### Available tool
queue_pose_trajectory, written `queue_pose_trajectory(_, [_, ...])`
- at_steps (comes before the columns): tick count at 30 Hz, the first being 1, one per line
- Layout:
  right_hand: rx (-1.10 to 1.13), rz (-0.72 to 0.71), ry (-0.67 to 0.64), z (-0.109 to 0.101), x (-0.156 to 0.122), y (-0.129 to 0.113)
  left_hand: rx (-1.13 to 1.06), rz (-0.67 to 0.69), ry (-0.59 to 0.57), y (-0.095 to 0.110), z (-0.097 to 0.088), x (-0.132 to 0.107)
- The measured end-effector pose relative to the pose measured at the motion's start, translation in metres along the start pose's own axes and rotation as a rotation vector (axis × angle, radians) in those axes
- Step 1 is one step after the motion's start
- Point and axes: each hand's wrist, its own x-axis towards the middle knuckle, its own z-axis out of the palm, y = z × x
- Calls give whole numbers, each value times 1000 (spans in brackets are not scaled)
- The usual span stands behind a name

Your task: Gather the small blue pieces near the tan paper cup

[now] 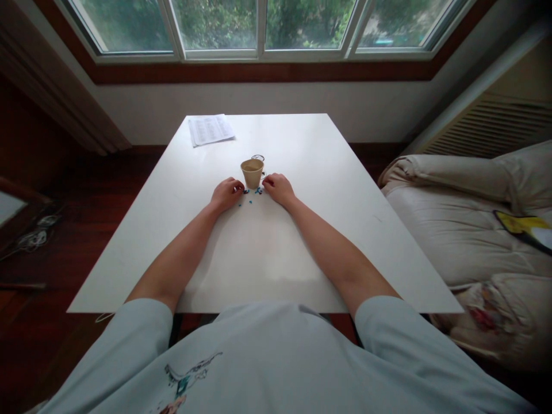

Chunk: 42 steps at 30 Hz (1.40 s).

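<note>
- Resting both forearms on the white tabletop, I've got my two grips drawn in close, one on each side of the cup.
- Left grip: knuckles up, fingers curled under, tips pointing at the cup's base from the left and down among the blue bits. Clenched on one of them or just touching? Too small to see, so I cannot tell.
- Right grip: same pose mirrored, fingertips bunched together just beside the cup's right side. Whether anything sits between thumb and finger, I cannot tell either.
- Cup: upright, mouth open, standing on the tabletop near its middle, right between my two grips. What is inside does not show.
- Blue bits: scattered on the tabletop just on my side of the cup, in the gap between my fingertips.
- A dark ring lies just behind the cup; touching it or not, I cannot tell.
- A printed sheet lies at the far left corner, well apart from everything.
- Pale bedding is heaped to the right of the tabletop, with a window beyond the far edge.
</note>
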Motion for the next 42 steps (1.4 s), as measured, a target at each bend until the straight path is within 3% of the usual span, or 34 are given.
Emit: queue_pose_trajectory(42, [-52,-119,-89,-6,-8,-9,24,27,-9,0,-1,-2])
